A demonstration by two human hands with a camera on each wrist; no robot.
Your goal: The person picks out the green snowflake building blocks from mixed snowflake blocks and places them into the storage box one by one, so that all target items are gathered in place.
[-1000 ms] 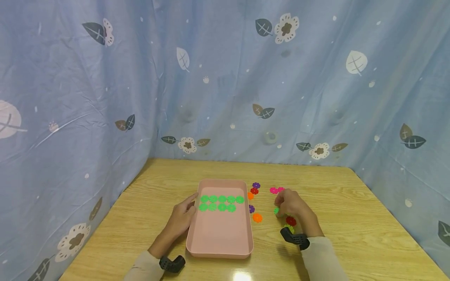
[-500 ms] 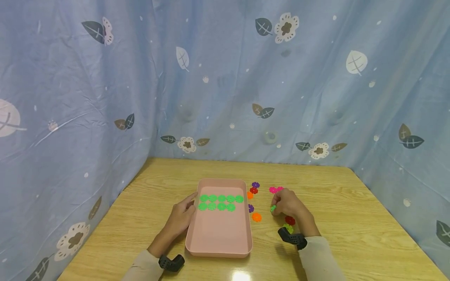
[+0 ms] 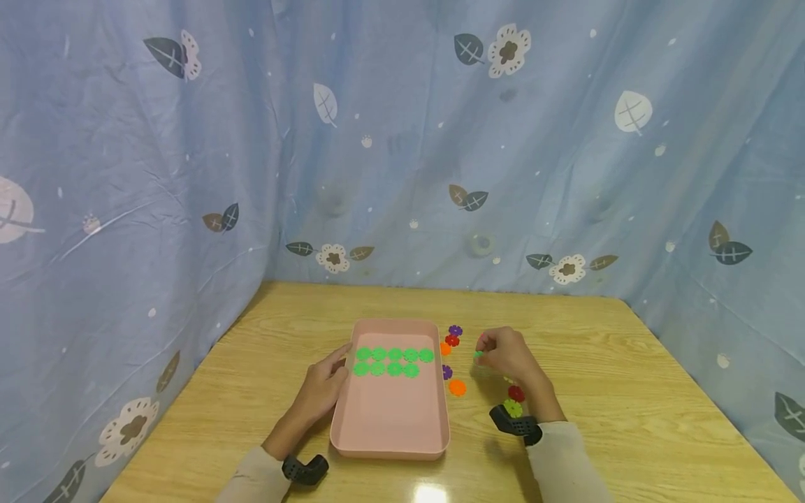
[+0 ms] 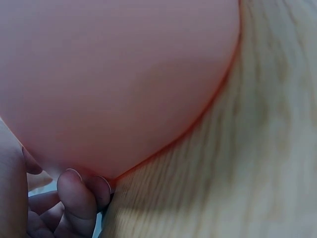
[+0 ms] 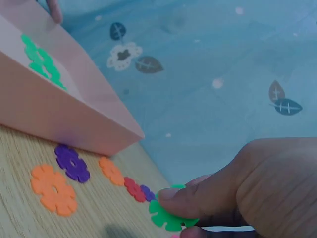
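My right hand [image 3: 511, 353] pinches a green flower-shaped plastic disc [image 5: 171, 218] between thumb and fingers. It is raised a little above the table, right of the pink tray [image 3: 393, 433]. Two rows of green flower discs [image 3: 395, 355] lie flat in the tray's far half. At the tray's left side my left hand [image 3: 319, 388] holds the wall. In the left wrist view its fingertips [image 4: 77, 196] are curled at the rim. Between tray and right hand lie orange [image 3: 457, 388], purple [image 5: 73, 162] and red discs [image 5: 134, 189].
A dark red disc [image 3: 516, 394] and a yellow-green disc [image 3: 513, 408] lie beside my right wrist, partly near its black wrist strap [image 3: 516, 423]. A blue patterned curtain [image 3: 402, 175] stands behind the wooden table [image 3: 302, 314].
My right hand has lifted the green disc off the table and moved it left and slightly away from me, towards the tray. The left hand stays at the tray.
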